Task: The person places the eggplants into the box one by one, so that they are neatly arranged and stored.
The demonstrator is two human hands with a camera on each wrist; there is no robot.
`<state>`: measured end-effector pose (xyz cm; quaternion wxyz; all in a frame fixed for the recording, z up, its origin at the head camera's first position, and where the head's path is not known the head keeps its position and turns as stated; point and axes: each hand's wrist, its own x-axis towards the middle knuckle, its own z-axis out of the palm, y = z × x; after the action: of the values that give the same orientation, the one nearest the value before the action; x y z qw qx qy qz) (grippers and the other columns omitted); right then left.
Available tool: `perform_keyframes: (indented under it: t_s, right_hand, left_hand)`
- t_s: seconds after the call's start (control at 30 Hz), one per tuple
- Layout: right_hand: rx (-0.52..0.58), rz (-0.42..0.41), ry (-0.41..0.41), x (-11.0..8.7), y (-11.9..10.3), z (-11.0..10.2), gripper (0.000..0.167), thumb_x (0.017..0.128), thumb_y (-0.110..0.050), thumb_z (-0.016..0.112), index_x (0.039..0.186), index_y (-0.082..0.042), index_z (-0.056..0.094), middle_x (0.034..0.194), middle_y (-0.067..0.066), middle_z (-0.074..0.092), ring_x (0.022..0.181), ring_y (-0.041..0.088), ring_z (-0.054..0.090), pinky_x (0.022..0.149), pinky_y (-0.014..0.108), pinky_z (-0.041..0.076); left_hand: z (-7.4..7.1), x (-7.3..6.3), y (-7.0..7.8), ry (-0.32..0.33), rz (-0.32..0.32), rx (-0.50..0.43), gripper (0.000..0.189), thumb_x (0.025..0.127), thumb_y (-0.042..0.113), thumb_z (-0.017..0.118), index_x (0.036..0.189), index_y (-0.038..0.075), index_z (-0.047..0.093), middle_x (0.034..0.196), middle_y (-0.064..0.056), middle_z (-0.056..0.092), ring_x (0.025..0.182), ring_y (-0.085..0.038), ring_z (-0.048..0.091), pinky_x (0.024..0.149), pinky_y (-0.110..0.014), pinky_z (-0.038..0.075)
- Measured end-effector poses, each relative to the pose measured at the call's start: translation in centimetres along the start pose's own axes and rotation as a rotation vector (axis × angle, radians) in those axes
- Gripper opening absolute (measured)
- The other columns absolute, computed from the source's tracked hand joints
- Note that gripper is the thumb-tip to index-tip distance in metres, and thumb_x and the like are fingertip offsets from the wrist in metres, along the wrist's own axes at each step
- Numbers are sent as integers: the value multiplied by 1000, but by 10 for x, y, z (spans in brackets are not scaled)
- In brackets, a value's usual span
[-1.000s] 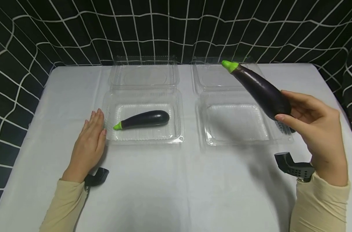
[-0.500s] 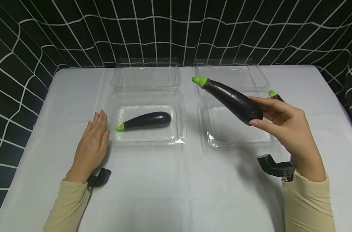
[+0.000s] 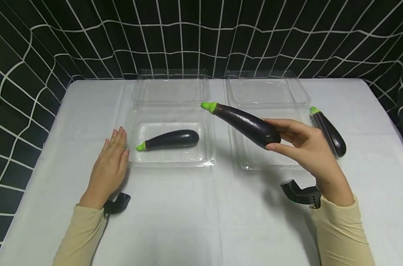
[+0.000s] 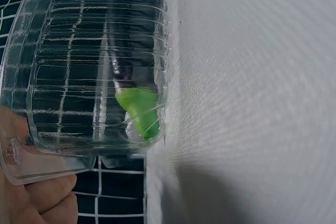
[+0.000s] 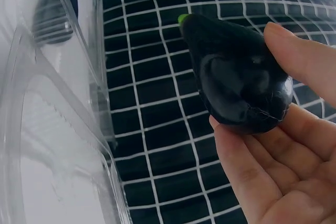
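Note:
My right hand (image 3: 304, 147) pinches a dark eggplant (image 3: 244, 123) by its thick end, its green stem pointing left, raised above the right clear plastic box (image 3: 261, 162). The right wrist view shows thumb and fingers on either side of the eggplant (image 5: 236, 77). A smaller eggplant (image 3: 173, 139) lies in the left clear plastic box (image 3: 174, 162), green tip to the left. My left hand (image 3: 108, 166) rests with straight fingers along that box's left side. In the left wrist view, the lying eggplant's green stem (image 4: 139, 108) shows through the box wall.
Another eggplant (image 3: 331, 135) lies on the white table (image 3: 174, 221) just right of the right box, partly behind my hand. The lids (image 3: 171, 90) of both boxes stand open toward the back. A dark cloth with a white grid (image 3: 201, 40) surrounds the far sides.
My right hand has carried its eggplant leftward and slightly lower in view, uncovering the eggplant on the right. My left hand stays beside the left box. The whole view has shifted slightly.

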<state>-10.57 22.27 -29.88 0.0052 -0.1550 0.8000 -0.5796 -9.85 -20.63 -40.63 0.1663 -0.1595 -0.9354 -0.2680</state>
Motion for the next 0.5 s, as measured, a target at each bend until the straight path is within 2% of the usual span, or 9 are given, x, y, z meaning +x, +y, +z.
perform_keyframes:
  t_s: [0.1,0.27,0.5]
  right_hand:
    - [-42,6,-18,2,-2,4,50,76,7,73,124,-3,61,121,1,64,105,12,62,85,16,48]
    - [-50,6,-54,6,-3,12,49,77,4,74,124,-3,61,119,0,64,104,13,62,86,17,48]
    - [-57,-83,-167,16,8,34,46,77,6,74,121,2,61,120,6,64,103,14,62,94,24,46]
  left_hand:
    - [1,0,1,4,2,-5,47,97,7,45,139,-11,35,147,-22,32,138,-32,27,113,-47,19]
    - [1,1,2,7,5,-6,47,97,6,46,139,-10,36,147,-21,32,137,-33,28,113,-47,20]
    - [0,1,2,12,10,-6,47,96,6,46,139,-10,36,147,-21,33,137,-33,29,113,-47,21]
